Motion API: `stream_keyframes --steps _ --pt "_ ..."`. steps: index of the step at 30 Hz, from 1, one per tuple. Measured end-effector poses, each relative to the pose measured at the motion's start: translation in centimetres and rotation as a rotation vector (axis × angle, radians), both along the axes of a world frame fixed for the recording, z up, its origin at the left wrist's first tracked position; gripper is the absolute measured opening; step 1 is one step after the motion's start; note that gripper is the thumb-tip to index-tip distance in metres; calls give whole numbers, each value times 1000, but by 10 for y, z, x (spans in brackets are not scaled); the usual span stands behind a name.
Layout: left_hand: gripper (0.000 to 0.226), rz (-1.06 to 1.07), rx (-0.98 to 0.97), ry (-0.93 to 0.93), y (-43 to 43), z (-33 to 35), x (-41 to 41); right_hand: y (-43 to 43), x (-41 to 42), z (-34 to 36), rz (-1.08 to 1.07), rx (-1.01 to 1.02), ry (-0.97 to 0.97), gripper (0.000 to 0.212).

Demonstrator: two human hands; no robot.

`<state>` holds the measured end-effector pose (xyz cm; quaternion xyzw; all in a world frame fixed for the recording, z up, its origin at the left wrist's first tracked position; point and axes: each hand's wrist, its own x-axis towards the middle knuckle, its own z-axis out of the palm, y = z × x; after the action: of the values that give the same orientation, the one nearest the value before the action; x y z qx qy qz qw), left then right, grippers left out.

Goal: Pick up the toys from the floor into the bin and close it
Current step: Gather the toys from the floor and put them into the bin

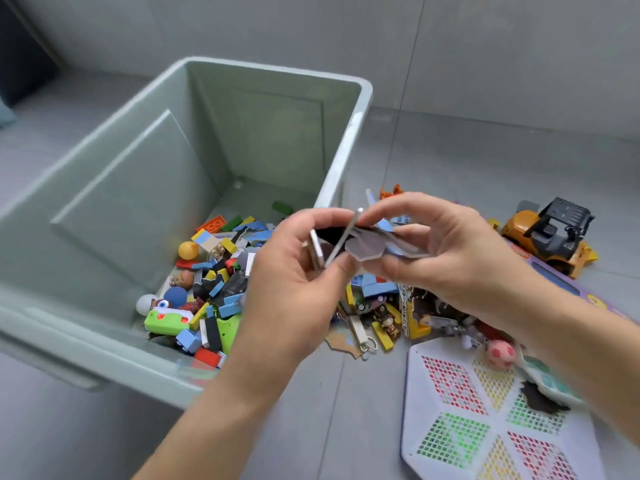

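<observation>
The green bin point(360, 109) stands open at left, bricks point(211, 237) lying inside. Beside its right wall my left hand point(298, 271) pinches flat puzzle pieces point(367, 249), and my right hand point(440, 251) grips the same bunch. Below them loose toys point(384, 323) litter the floor point(450, 161); a yellow forklift point(550, 233) sits far right.

A matt grey tiled floor point(485, 161) with thin grout lines meets a smooth grey panelled wall point(277, 26) along the top. At upper left stands a dark, blurred furniture block point(20, 53). The light is soft and even.
</observation>
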<state>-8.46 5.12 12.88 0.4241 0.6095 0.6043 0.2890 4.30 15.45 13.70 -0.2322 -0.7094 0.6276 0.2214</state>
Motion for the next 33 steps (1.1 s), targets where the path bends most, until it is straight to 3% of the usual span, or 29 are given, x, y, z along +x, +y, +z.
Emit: stream_keyframes --steps 5,9,11,13,15,17,19,21,23,27,29,31,33 --pt "28 189 -65 41 -34 37 -72 -14 -96 9 113 169 -9 32" --pt "59 200 -549 286 -44 2 -113 -18 -120 -6 181 394 -286 41" --pt "68 163 -783 492 -44 -15 -121 -9 -109 -3 199 429 -328 45" --pt "69 152 -870 592 -42 -22 -120 6 -92 -1 95 412 -303 40" --pt "61 168 -804 666 -38 -20 -109 24 -68 -7 -90 322 -263 29" --pt "48 141 -574 666 -31 -11 -82 42 -41 -25 -228 243 -299 22" --pt "42 -8 -361 612 -21 -3 -40 57 -12 -55 -277 239 -466 21" --pt "44 -231 -295 592 -11 -9 -1 67 18 -86 -310 231 -650 24" --pt "47 -390 -381 554 -1 -33 25 76 50 -110 -351 289 -784 27" --pt "58 -446 -608 468 9 -90 46 95 112 -126 -506 488 -911 33" --pt "65 -486 -702 439 12 -119 52 105 140 -134 -542 446 -1005 59" --pt "71 -523 -779 463 19 -144 57 105 157 -146 -440 366 -1135 87" --pt "73 -517 -828 495 31 -162 58 98 160 -163 -310 450 -1184 99"
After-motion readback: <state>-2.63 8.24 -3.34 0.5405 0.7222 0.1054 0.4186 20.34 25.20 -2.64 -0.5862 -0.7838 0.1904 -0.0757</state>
